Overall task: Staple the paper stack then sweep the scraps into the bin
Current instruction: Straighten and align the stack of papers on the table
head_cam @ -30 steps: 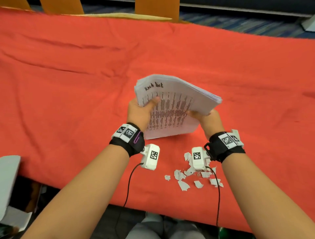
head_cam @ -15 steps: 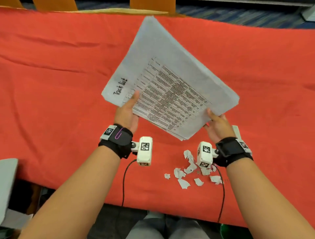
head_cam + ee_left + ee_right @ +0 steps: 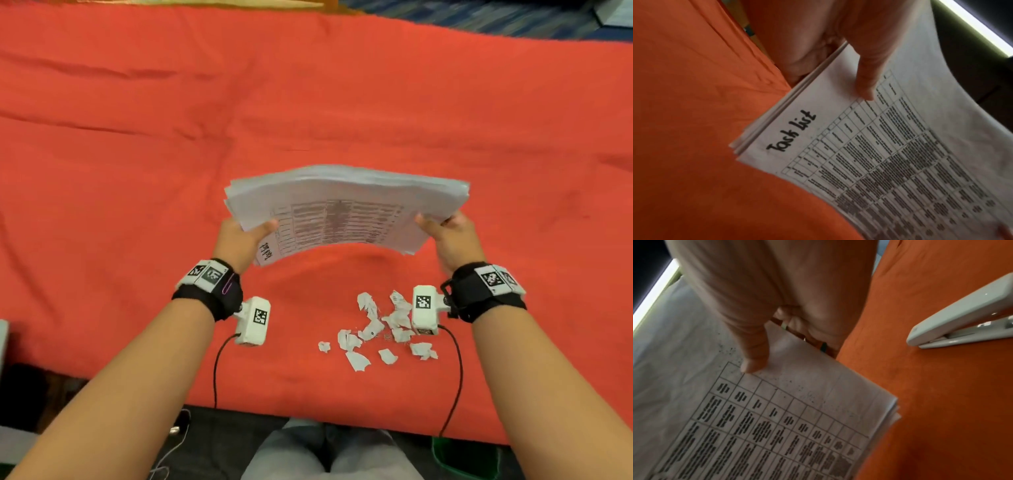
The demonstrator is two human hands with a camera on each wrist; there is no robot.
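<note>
Both hands are holding the thick white printed paper stack (image 3: 342, 209) above the red-cloth-covered counter (image 3: 137, 154): left hand (image 3: 239, 240) and right hand (image 3: 452, 240) are each pinching an end, thumb on top, fingers beneath. Torn white paper scraps (image 3: 373, 329) are lying nearer the person, and a white plastic stapler (image 3: 966, 313) is lying beside the right hand.

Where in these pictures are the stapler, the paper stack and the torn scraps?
stapler (image 3: 966, 318): right wrist view, on its white top arm.
paper stack (image 3: 342, 219): head view, on the printed table of the top sheet.
scraps (image 3: 358, 361): head view, on one torn piece lying on the red cloth.
</note>
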